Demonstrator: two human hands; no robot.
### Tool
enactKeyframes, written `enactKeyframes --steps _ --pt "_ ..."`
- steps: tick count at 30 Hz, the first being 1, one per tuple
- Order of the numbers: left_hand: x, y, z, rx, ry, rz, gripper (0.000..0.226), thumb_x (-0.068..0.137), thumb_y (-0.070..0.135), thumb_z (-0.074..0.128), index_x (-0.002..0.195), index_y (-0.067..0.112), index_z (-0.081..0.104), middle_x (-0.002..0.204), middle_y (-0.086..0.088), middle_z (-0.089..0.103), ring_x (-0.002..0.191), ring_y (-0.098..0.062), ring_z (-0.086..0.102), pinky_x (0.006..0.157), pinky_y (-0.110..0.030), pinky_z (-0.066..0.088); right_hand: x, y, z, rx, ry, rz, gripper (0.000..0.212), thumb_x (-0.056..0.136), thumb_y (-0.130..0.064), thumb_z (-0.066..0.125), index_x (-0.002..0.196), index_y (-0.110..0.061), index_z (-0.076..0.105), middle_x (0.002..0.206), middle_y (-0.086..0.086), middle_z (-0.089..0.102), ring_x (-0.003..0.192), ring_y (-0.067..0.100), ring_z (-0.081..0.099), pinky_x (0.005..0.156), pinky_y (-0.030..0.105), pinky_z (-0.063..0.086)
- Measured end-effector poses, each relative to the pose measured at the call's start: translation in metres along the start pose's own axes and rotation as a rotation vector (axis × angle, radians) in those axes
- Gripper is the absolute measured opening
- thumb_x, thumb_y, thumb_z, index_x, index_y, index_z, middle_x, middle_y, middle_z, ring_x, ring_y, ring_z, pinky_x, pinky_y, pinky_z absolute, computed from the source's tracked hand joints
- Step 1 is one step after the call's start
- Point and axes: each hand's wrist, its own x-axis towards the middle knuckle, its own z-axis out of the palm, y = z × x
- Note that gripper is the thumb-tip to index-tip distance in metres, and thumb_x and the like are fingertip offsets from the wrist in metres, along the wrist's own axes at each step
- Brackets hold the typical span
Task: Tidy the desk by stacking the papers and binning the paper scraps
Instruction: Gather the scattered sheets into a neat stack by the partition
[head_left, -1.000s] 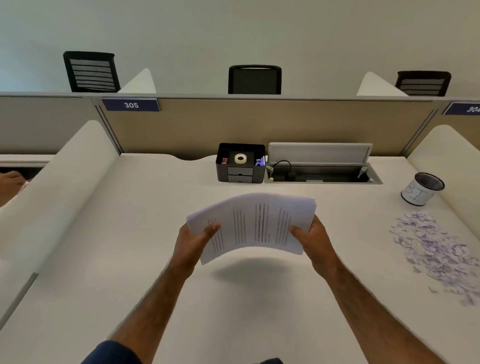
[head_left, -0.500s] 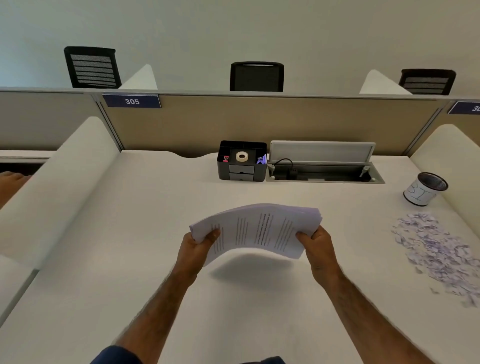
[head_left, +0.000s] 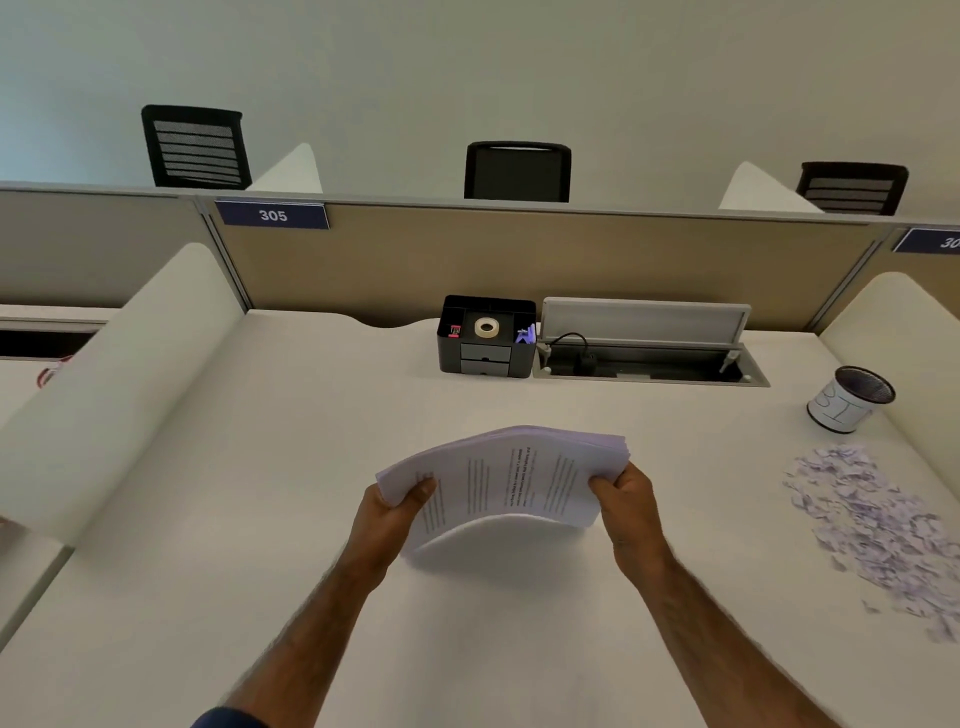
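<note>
A stack of printed white papers (head_left: 506, 478) arches upward just above the middle of the white desk (head_left: 260, 519). My left hand (head_left: 392, 514) grips its left edge, thumb on top. My right hand (head_left: 626, 501) grips its right edge the same way. A wide heap of small paper scraps (head_left: 872, 519) lies on the desk at the right. Behind the scraps stands a small mesh cup bin (head_left: 849, 397) wrapped in white paper, open at the top.
A black desk organiser (head_left: 485, 338) with a tape roll sits at the back centre, beside an open cable tray (head_left: 649, 358). White side dividers (head_left: 114, 384) flank the desk, and a beige partition (head_left: 519, 260) closes the back. Black chairs show beyond it.
Both hands have lowered the stack toward the desk and tipped it flatter. The sheets now arch upward more, with their shadow close beneath.
</note>
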Motion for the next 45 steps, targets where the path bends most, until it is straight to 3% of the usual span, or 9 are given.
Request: enactKeyframes --steps 6,13,17,20,23,26,33,41,45 --pt "-0.002 0.001 -0.012 0.0 -0.04 0.004 0.053 0.07 0.053 0.077 0.112 0.022 0.074 0.102 -0.006 0.077 0.099 -0.03 0.07 0.08 -0.039 0.059 0.001 -0.002 -0.011 0.019 -0.061 0.03 0.045 0.085 0.018 0.047 0.114 -0.013 0.061 0.099 0.006 0.068 0.089 0.016 0.065 0.062 0.019 0.054" --pt "-0.002 -0.004 0.001 0.012 -0.004 -0.044 0.033 0.08 0.044 0.069 0.107 0.026 0.076 0.099 -0.003 0.078 0.099 -0.032 0.07 0.086 -0.048 0.058 -0.003 0.01 -0.002 -0.011 0.032 0.09 0.023 0.089 0.009 0.055 0.102 -0.007 0.065 0.089 0.006 0.068 0.085 0.022 0.063 0.066 0.024 0.049" --pt "-0.001 0.006 -0.001 0.032 -0.027 0.007 0.034 0.079 0.044 0.073 0.109 0.027 0.076 0.099 -0.001 0.078 0.095 -0.026 0.071 0.08 -0.04 0.058 -0.003 -0.002 -0.007 0.016 0.042 0.044 0.026 0.091 0.009 0.054 0.108 -0.01 0.063 0.091 0.004 0.068 0.082 0.015 0.064 0.059 0.016 0.05" --pt "0.0 0.005 -0.003 0.056 -0.053 0.027 0.039 0.076 0.041 0.079 0.11 0.025 0.077 0.102 0.0 0.078 0.096 -0.023 0.072 0.079 -0.035 0.059 -0.001 -0.003 -0.011 0.039 0.004 0.017 0.032 0.09 0.012 0.053 0.111 -0.01 0.062 0.098 0.005 0.068 0.089 0.017 0.065 0.065 0.019 0.053" --pt "0.0 0.0 0.001 0.048 -0.037 -0.021 0.047 0.073 0.046 0.08 0.114 0.023 0.075 0.105 -0.002 0.078 0.1 -0.026 0.072 0.088 -0.045 0.06 -0.001 0.005 -0.008 0.039 0.004 0.081 0.033 0.089 0.012 0.053 0.11 -0.012 0.061 0.096 0.005 0.068 0.09 0.021 0.064 0.066 0.019 0.051" --pt "0.001 -0.003 0.007 0.041 -0.008 -0.034 0.037 0.076 0.041 0.076 0.109 0.024 0.077 0.101 -0.001 0.078 0.099 -0.027 0.072 0.09 -0.048 0.058 -0.004 0.009 -0.004 0.034 0.02 0.095 0.031 0.091 0.009 0.054 0.103 -0.017 0.064 0.095 0.008 0.069 0.09 0.025 0.065 0.069 0.027 0.052" --pt "-0.003 -0.008 0.004 0.002 -0.001 -0.061 0.023 0.085 0.026 0.08 0.107 0.024 0.075 0.095 0.004 0.079 0.093 -0.022 0.072 0.072 -0.026 0.059 -0.006 0.007 -0.006 0.037 0.023 0.074 0.034 0.091 0.011 0.053 0.098 -0.02 0.063 0.093 0.005 0.068 0.087 0.021 0.065 0.065 0.022 0.051" --pt "-0.001 -0.008 0.008 0.014 0.02 -0.07 0.014 0.092 0.015 0.072 0.1 0.026 0.075 0.088 0.008 0.079 0.09 -0.021 0.07 0.071 -0.025 0.056 -0.004 0.007 -0.006 0.026 0.045 0.063 0.033 0.092 0.009 0.052 0.093 -0.022 0.066 0.09 0.006 0.069 0.087 0.024 0.065 0.068 0.029 0.051" --pt "0.002 0.0 0.006 0.004 0.004 -0.022 0.018 0.088 0.024 0.077 0.106 0.03 0.074 0.095 0.004 0.078 0.092 -0.02 0.071 0.075 -0.027 0.057 -0.002 -0.005 -0.005 0.038 0.044 0.014 0.033 0.093 0.008 0.052 0.098 -0.023 0.064 0.09 0.002 0.068 0.083 0.017 0.065 0.061 0.019 0.052"
